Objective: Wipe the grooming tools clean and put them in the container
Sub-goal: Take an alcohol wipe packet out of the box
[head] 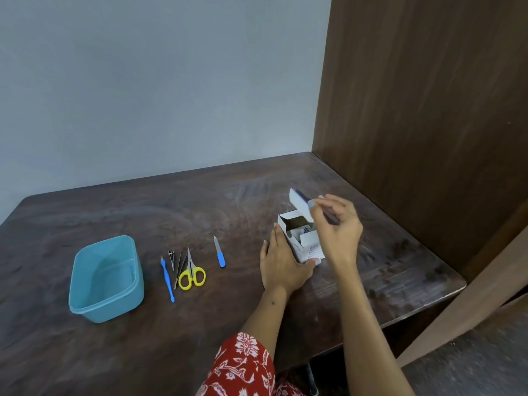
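A small white cardboard box [310, 241] stands on the dark wooden table [200, 212], right of middle. My left hand [281, 264] grips its near left side. My right hand [338, 224] is above it, fingers pinching the raised lid flap [298, 202]; white packets show inside. To the left lie the grooming tools: a blue-handled nail file [219, 252], yellow-handled scissors [192, 271], thin tweezers [179, 267], a small metal tool [171, 258] and a long blue stick tool [167, 280]. An empty light blue plastic container [107, 280] sits farther left.
A grey wall runs behind the table and a tall brown wooden panel [428, 110] closes its right side. The table's front right edge [423, 307] drops to the floor. My red floral sleeve [243, 367] is at the bottom.
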{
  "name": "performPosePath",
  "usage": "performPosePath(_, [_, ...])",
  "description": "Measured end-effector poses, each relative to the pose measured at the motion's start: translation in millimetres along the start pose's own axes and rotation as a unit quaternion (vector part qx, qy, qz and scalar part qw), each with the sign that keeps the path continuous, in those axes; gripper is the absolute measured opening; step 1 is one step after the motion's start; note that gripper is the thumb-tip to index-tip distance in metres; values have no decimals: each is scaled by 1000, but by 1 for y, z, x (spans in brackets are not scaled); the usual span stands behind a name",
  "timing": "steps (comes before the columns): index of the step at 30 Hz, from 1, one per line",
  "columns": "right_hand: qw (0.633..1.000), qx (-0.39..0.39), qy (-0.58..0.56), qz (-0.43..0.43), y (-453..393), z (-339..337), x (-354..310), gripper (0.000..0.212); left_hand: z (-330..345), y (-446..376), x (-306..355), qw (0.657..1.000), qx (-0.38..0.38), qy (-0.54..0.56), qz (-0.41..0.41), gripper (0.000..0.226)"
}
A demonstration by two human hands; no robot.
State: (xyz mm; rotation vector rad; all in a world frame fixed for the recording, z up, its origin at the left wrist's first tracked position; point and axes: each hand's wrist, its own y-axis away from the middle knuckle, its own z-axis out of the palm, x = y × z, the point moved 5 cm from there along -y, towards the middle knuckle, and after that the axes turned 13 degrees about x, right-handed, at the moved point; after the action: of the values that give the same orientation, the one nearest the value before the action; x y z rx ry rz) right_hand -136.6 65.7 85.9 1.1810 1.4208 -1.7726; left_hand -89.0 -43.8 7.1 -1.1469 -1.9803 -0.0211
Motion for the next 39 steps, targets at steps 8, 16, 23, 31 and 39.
performPosePath(8, [983,-96,137,-80,10,14,15,13,0,0,2,1000,5,18,12,101])
performPosePath(16, [970,-140,179,-87,9,17,16,12,0,0,1,1000,0,17,8,101])
performPosePath(23, [966,-155,188,-86,16,15,17,11,4,-1,-1,1000,-7,11,1,95])
performPosePath(31, [961,-156,210,-84,15,18,22,12,2,-1,1,1000,-14,13,-11,103])
performPosePath(39, [975,-74,155,-140,26,14,-10,35,-19,14,-3,992,-26,117,-35,115])
